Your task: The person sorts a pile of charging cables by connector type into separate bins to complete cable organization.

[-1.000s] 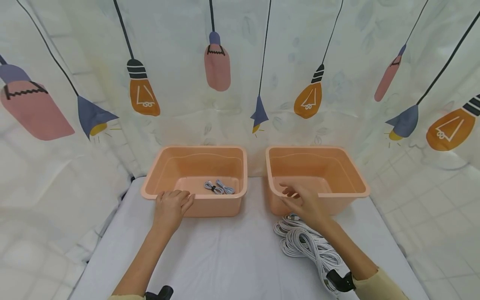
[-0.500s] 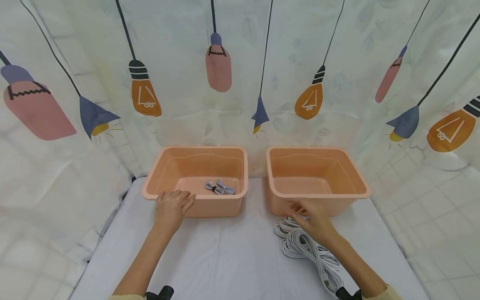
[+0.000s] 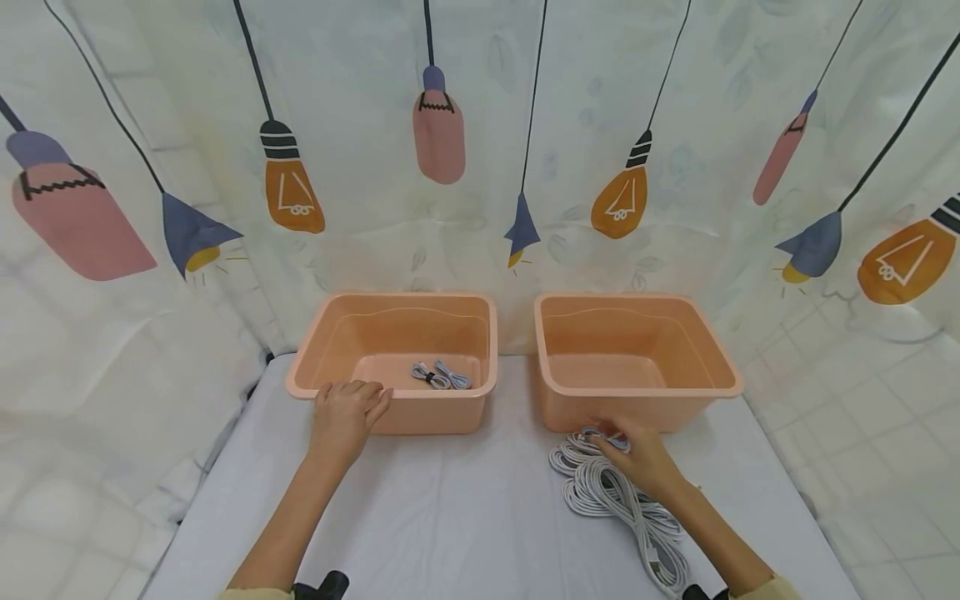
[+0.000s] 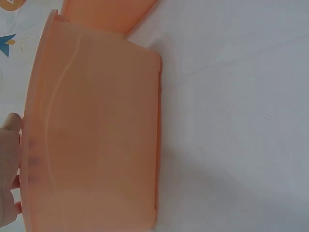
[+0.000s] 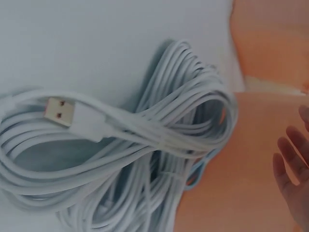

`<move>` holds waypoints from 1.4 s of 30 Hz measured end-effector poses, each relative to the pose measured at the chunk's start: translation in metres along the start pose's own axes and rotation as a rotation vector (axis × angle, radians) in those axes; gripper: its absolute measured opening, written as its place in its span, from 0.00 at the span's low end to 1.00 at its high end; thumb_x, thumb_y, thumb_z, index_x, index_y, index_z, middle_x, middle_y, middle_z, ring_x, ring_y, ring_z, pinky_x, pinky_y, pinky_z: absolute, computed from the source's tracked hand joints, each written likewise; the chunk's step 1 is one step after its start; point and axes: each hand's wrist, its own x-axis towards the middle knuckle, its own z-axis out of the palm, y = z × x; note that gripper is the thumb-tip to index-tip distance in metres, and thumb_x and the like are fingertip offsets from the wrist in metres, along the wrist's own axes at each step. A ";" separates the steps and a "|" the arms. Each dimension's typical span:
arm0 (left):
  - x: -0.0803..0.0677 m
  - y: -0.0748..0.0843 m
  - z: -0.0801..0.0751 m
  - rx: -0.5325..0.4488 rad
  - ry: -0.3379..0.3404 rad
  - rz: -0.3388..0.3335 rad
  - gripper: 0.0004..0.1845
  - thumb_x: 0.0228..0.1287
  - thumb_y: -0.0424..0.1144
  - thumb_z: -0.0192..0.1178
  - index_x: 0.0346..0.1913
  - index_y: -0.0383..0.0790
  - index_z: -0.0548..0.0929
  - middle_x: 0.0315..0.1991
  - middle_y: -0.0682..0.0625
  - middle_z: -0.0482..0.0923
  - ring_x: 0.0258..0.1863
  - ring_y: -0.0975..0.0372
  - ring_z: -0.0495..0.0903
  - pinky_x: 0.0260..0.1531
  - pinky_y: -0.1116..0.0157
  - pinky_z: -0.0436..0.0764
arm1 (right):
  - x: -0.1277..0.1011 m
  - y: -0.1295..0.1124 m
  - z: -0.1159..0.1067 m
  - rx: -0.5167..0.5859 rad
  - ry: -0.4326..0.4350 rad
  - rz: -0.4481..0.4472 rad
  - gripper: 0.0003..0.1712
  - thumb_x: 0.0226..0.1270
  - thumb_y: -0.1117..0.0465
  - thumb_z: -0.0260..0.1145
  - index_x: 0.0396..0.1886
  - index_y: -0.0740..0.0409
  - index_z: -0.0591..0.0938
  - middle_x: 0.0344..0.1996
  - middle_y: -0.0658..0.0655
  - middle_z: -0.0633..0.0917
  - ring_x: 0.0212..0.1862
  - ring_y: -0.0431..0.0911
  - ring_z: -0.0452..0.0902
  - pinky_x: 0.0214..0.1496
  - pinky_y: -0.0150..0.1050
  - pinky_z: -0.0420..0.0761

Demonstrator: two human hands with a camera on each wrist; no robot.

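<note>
My left hand (image 3: 341, 421) rests at the front rim of the left peach plastic tub (image 3: 427, 414), its fingers bent over the edge; the left wrist view shows the fingers (image 4: 9, 164) along that rim. Inside this tub lie two small coiled cables (image 3: 441, 377), one with a black tie. My right hand (image 3: 641, 458) is low in front of the right peach tub (image 3: 637, 408), over the far end of a white USB cable bundle (image 3: 622, 492). A small bluish cable (image 3: 621, 442) shows beside its fingers. In the right wrist view the fingers (image 5: 292, 150) look extended, apart from the bundle.
Both tubs stand side by side at the back of a table with a white cloth (image 3: 450, 517). Behind them hangs a curtain (image 3: 360, 208) printed with lamps and bulbs. A USB plug (image 5: 60, 111) pokes out of the white bundle.
My right hand has come down from the right tub's front rim to the far end of the cable bundle. The left hand has stayed at its rim.
</note>
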 end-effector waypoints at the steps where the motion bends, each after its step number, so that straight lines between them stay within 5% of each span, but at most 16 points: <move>1: 0.000 0.000 0.000 0.002 -0.003 -0.001 0.10 0.67 0.38 0.72 0.41 0.32 0.90 0.39 0.38 0.90 0.43 0.40 0.88 0.56 0.31 0.76 | -0.002 0.003 0.001 -0.008 -0.003 0.004 0.22 0.54 0.78 0.78 0.49 0.64 0.85 0.36 0.57 0.88 0.36 0.52 0.84 0.35 0.44 0.86; 14: 0.000 0.002 -0.001 0.010 0.003 0.009 0.10 0.66 0.38 0.72 0.40 0.32 0.90 0.38 0.38 0.90 0.41 0.40 0.88 0.54 0.31 0.77 | -0.026 0.041 0.006 -0.115 -0.108 0.153 0.17 0.57 0.71 0.80 0.46 0.63 0.86 0.38 0.57 0.88 0.39 0.54 0.85 0.38 0.47 0.84; 23: 0.000 0.000 0.001 -0.001 0.027 0.018 0.09 0.66 0.37 0.72 0.39 0.32 0.90 0.37 0.38 0.90 0.40 0.39 0.88 0.54 0.31 0.77 | -0.029 0.057 0.009 -0.155 -0.137 0.140 0.18 0.57 0.71 0.80 0.48 0.65 0.87 0.40 0.58 0.90 0.39 0.54 0.86 0.40 0.44 0.84; 34: 0.000 0.000 -0.001 -0.003 0.005 0.003 0.10 0.66 0.38 0.72 0.41 0.32 0.90 0.38 0.38 0.90 0.42 0.39 0.88 0.56 0.31 0.76 | -0.029 0.064 0.013 -0.194 -0.209 0.200 0.16 0.60 0.69 0.79 0.48 0.64 0.88 0.43 0.58 0.91 0.49 0.59 0.87 0.53 0.57 0.85; 42: 0.000 0.001 -0.002 -0.005 -0.006 -0.004 0.09 0.67 0.38 0.71 0.41 0.33 0.90 0.38 0.39 0.90 0.42 0.40 0.88 0.56 0.31 0.76 | -0.028 0.064 0.019 -0.200 -0.189 0.189 0.14 0.56 0.72 0.79 0.41 0.61 0.87 0.36 0.54 0.88 0.41 0.53 0.85 0.46 0.50 0.85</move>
